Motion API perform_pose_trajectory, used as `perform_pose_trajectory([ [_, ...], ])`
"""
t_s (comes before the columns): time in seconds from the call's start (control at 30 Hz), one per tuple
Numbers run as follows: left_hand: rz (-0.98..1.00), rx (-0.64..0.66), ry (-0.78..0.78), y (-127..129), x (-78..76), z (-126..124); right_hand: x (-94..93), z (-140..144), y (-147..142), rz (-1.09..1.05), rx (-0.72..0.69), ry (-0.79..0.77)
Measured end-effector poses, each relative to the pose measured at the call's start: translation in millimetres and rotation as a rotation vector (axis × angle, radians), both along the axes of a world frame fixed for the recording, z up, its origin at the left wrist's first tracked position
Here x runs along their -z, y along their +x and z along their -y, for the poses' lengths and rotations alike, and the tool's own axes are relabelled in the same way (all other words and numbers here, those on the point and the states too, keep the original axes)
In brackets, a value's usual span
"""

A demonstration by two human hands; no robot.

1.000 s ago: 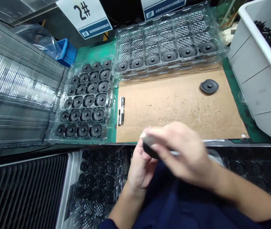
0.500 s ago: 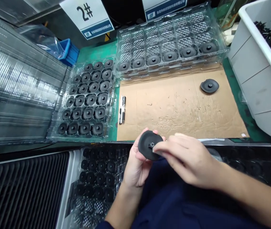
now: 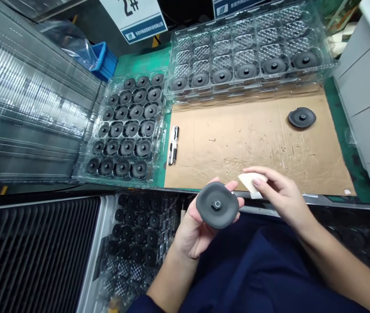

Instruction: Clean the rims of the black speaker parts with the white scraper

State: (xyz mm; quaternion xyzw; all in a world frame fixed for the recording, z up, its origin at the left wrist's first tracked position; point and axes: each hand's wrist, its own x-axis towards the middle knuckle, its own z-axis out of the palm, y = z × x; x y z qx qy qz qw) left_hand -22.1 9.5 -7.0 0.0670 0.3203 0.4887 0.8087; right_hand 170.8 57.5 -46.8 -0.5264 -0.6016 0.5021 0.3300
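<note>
- L hand (image 3: 193, 230) held a dark round disc part (image 3: 217, 211) w/ a small raised hub at its centre; fingers curled round its rim from behind, face turned up to the camera, over the person's lap just below the near edge of the surface.
- R hand (image 3: 281, 195) pinched a small white pad (image 3: 251, 180) btwn thumb & fingertips, fingers closed on it; pad just beside the disc's upper right, not touching it.
- Cardboard sheet (image 3: 253, 143) lay on the green surface (image 3: 135, 63) ahead of both hands.
- One loose disc (image 3: 302, 117) sat on the cardboard's far right, well apart from the hands.
- Pen (image 3: 173, 145) lay along the cardboard's left edge.
- Clear blister tray (image 3: 124, 130) left of the cardboard, full of small dark discs.
- Second clear tray (image 3: 250, 43) behind the cardboard: near row filled w/ discs, back rows bare.
- Another tray of discs (image 3: 137, 230) lower down, left of L hand.
- Grey bin (image 3: 367, 100) at far right.
- Sign marked 2# (image 3: 134, 13) at top.
</note>
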Motion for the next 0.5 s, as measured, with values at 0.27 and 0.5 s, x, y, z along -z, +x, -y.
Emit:
perform_pose_trajectory([
  [0.27, -0.009, -0.008, -0.011, 5.0, -1.5, -5.8, 1.5, 20.8, 13.1, 0.097, -0.067, -0.182],
  [0.5, -0.243, -0.151, -0.03, 19.2, -6.7, -3.6, -66.7, 7.8, -10.5, 0.057, -0.093, 0.531],
])
